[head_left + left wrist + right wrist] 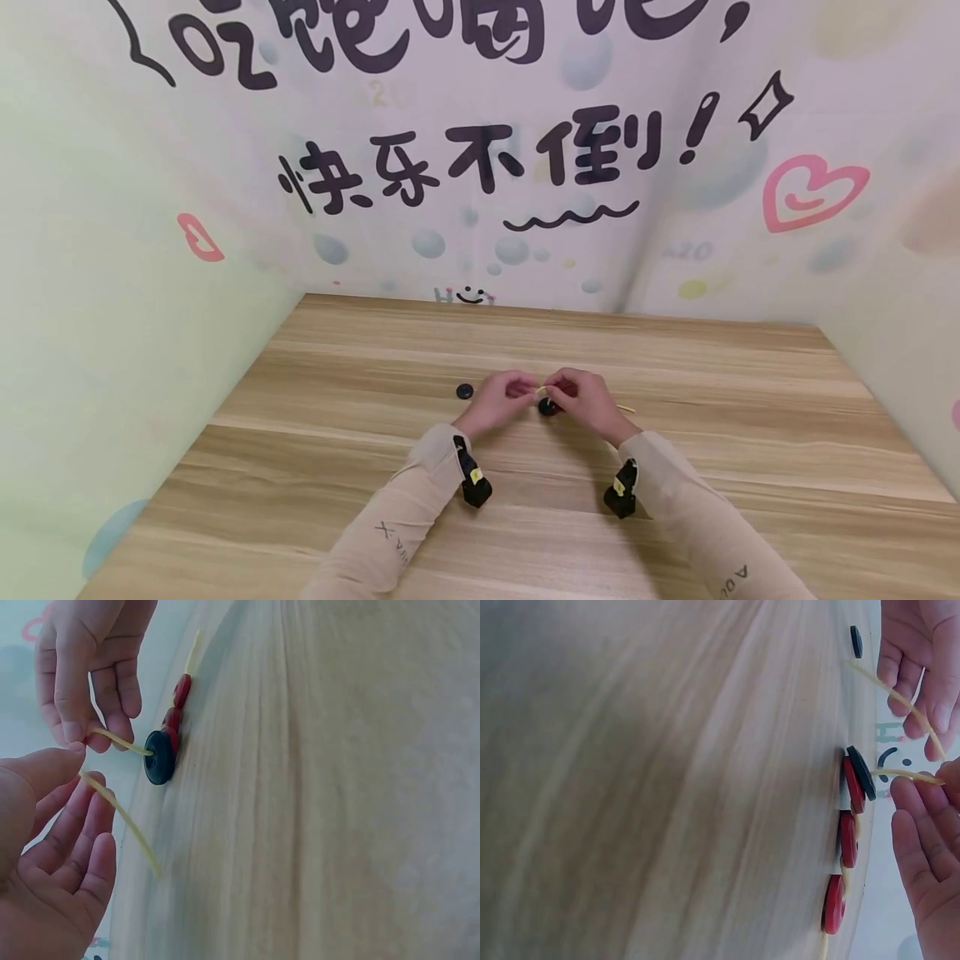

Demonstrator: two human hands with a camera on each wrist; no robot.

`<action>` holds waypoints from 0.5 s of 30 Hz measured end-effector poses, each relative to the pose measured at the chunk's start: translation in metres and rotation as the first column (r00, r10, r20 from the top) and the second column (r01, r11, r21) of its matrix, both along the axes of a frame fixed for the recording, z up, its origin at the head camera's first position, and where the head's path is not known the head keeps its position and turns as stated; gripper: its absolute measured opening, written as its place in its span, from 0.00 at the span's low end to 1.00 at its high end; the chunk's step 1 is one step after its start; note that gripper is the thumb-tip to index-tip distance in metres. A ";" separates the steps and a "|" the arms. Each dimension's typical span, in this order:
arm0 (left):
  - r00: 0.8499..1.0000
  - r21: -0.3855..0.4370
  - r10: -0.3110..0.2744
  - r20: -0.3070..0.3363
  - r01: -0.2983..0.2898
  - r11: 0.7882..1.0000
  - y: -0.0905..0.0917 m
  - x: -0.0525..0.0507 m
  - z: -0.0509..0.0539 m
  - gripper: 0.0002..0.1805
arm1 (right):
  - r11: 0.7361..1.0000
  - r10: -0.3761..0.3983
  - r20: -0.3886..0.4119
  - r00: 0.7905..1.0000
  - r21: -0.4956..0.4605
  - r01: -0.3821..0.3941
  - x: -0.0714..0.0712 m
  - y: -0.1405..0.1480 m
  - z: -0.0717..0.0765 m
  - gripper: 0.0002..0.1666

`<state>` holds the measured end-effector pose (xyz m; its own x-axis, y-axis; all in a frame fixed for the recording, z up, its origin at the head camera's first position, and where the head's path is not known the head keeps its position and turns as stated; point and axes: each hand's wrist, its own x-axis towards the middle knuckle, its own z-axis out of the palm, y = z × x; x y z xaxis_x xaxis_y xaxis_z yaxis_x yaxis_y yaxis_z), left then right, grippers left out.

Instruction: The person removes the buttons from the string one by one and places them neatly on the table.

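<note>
A yellow cord (124, 814) runs between my two hands. My left hand (498, 402) pinches it between thumb and fingertips, and a loose end hangs past the fingers. Close by, my right hand (588, 402) pinches the stretch that leads down to a black round button (159, 757). This button stands tilted on the cord, its face against a red button (853, 782). Farther along the same cord, two more red buttons (848, 838) rest on the table. The fingertips of both hands nearly meet, so the exact pinch points are partly hidden.
A loose black button (465, 391) lies on the wooden table (375, 467), left of my left hand. Beyond my right hand, the cord's other end (627, 409) lies on the table. A printed cloth backdrop (420, 217) rises at the table's rear edge.
</note>
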<state>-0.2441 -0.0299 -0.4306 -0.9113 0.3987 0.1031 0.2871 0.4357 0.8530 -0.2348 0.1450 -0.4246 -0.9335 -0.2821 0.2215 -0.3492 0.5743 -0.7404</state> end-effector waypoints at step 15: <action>0.996 -0.031 0.069 -0.049 -0.071 0.997 0.000 0.005 0.010 0.07 | 1.000 0.007 0.004 1.000 0.007 -0.007 -0.003 -0.003 -0.006 0.03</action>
